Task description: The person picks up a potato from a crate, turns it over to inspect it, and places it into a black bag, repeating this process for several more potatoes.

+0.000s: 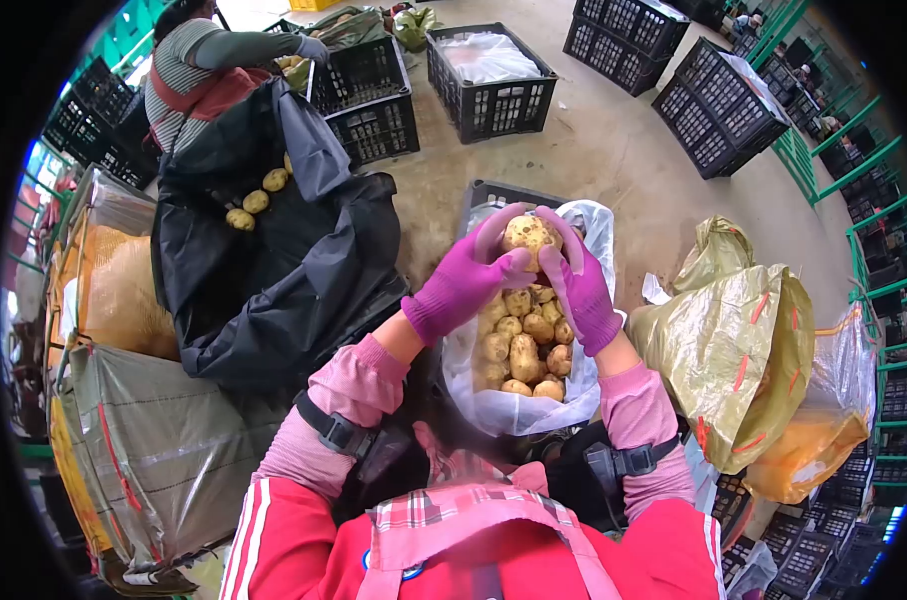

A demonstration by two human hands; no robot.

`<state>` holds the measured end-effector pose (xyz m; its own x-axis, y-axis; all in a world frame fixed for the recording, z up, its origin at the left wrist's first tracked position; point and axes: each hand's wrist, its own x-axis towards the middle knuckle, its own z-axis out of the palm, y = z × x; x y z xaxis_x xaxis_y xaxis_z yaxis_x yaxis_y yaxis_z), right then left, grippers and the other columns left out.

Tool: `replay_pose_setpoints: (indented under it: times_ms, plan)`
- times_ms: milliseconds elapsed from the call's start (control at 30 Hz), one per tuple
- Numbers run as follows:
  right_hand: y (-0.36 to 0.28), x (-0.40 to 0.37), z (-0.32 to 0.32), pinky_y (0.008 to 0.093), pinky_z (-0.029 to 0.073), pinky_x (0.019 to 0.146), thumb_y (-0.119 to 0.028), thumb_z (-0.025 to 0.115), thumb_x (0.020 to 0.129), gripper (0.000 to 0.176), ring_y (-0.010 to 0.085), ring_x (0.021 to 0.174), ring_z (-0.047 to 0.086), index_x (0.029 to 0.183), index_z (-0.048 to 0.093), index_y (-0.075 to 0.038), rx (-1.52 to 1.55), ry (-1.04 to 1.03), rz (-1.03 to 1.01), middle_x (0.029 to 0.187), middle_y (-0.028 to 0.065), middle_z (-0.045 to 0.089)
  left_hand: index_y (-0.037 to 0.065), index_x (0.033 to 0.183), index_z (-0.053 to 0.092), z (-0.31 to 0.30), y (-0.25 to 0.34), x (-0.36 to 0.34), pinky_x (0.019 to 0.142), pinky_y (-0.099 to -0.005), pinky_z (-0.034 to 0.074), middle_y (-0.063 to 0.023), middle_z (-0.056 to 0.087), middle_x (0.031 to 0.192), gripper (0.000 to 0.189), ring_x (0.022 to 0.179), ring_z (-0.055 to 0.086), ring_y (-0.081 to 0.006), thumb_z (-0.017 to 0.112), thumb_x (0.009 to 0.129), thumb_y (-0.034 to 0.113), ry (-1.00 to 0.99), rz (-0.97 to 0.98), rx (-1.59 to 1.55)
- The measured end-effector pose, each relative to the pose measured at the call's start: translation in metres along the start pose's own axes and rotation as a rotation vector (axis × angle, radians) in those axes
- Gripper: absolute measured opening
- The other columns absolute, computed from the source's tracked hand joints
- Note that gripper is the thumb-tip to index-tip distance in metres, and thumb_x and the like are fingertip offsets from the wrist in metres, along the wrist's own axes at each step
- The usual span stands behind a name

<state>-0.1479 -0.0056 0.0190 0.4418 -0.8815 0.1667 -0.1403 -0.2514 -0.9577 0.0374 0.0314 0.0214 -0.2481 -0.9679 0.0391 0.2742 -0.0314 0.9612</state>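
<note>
Both my hands wear pink gloves and hold one spotted potato (532,238) between them. My left hand (471,275) has its fingers closed around the potato's left side. On the other side, my right hand (581,278) grips it with thumb and fingers. Directly below lies a heap of potatoes (524,352) in a crate lined with a white plastic bag (466,385). The crate's dark rim (494,190) shows at the far end; the liner covers most of the rest.
Left of me, black cloth (274,310) bears several loose potatoes (257,201). Full woven sacks (149,440) stand beyond it; a yellowish sack (739,340) is at right. Black crates (494,105) stand ahead. A co-worker (209,75) with gloved hands sits at upper left.
</note>
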Motion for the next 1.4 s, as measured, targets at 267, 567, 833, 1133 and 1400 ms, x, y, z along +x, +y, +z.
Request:
replay_pose_setpoints:
  times_ms: [267,567,833,1133,1400]
  plan:
    - [0.016,0.001,-0.008,0.0275,0.046,0.086,-0.045,0.052,0.102,0.056,0.0136,0.094,0.056,0.14,0.051,-0.005,-0.16,0.173,-0.128,0.119,0.0107,0.064,0.004,0.145,0.037,-0.002,-0.02,0.022,0.097,-0.0327,0.049,-0.0088,0.055,0.13,0.071,0.117,0.056,-0.0171,0.071,0.092,0.036,-0.055,-0.001,0.091]
    - [0.017,0.001,-0.005,0.0276,0.049,0.078,-0.047,0.048,0.103,0.054,0.0103,0.082,0.056,0.138,0.055,-0.006,-0.117,0.213,-0.074,0.099,0.0066,0.067,0.004,0.143,0.04,0.003,-0.005,0.013,0.089,-0.0315,0.056,-0.0081,0.059,0.122,0.067,0.104,0.065,-0.0185,0.073,0.091,0.031,-0.017,-0.166,-0.077]
    - [0.006,0.003,-0.019,0.0271,0.057,0.082,-0.043,0.052,0.102,0.051,0.0129,0.093,0.062,0.14,0.052,-0.007,0.389,-0.092,0.239,0.114,0.0071,0.062,0.0,0.14,0.048,-0.001,-0.016,0.008,0.091,-0.0287,0.049,-0.0097,0.063,0.122,0.059,0.11,0.062,-0.0167,0.069,0.094,0.03,0.138,0.195,0.692]
    - [0.006,0.002,-0.011,0.0275,0.054,0.088,-0.041,0.056,0.1,0.054,0.016,0.109,0.059,0.138,0.05,-0.004,0.494,-0.041,0.193,0.127,0.0094,0.057,0.003,0.146,0.04,-0.009,-0.026,0.008,0.098,-0.033,0.046,-0.0108,0.06,0.128,0.058,0.116,0.056,-0.0154,0.061,0.098,0.027,-0.004,0.18,0.371]
    - [0.05,0.017,-0.004,0.0361,0.05,0.099,-0.049,0.048,0.101,0.061,0.0247,0.124,0.055,0.147,0.041,-0.01,0.618,-0.263,0.258,0.145,0.0121,0.047,0.002,0.141,0.04,-0.003,0.013,-0.056,0.1,-0.0355,0.045,-0.014,0.057,0.124,0.052,0.113,0.059,-0.0204,0.056,0.097,0.026,0.34,0.284,0.226]
